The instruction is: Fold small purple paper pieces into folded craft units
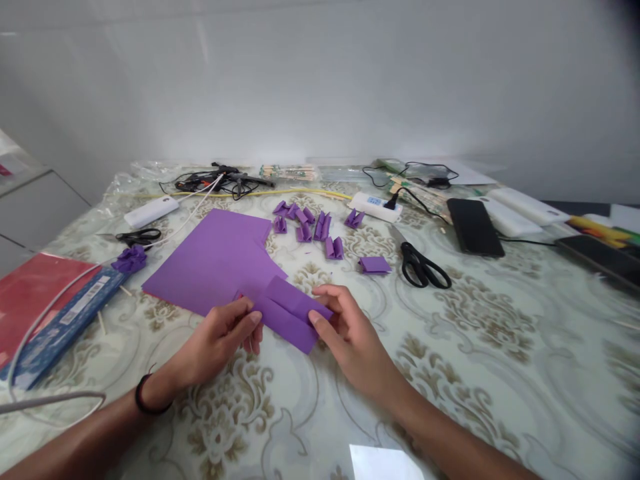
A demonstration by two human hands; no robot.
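Note:
Between my two hands is a creased strip of purple paper [293,310], held just above the table with fold lines running along it. My left hand [227,333] pinches its left end between thumb and fingers. The right end is gripped by my right hand [350,340], thumb on top and fingers behind. Behind the strip lies a large purple sheet [210,257] with a notched right side. Several small folded purple pieces [323,227] are grouped past it. One flat folded purple piece [375,265] sits beside black-handled scissors [423,265].
A second pair of scissors [137,237], a crumpled purple paper piece [130,259] and a red and blue packet [60,307] lie at left. Farther back are tangled black cables [220,180] and a white power strip [376,207]. At right rest a black phone [474,227] and white boxes [527,207].

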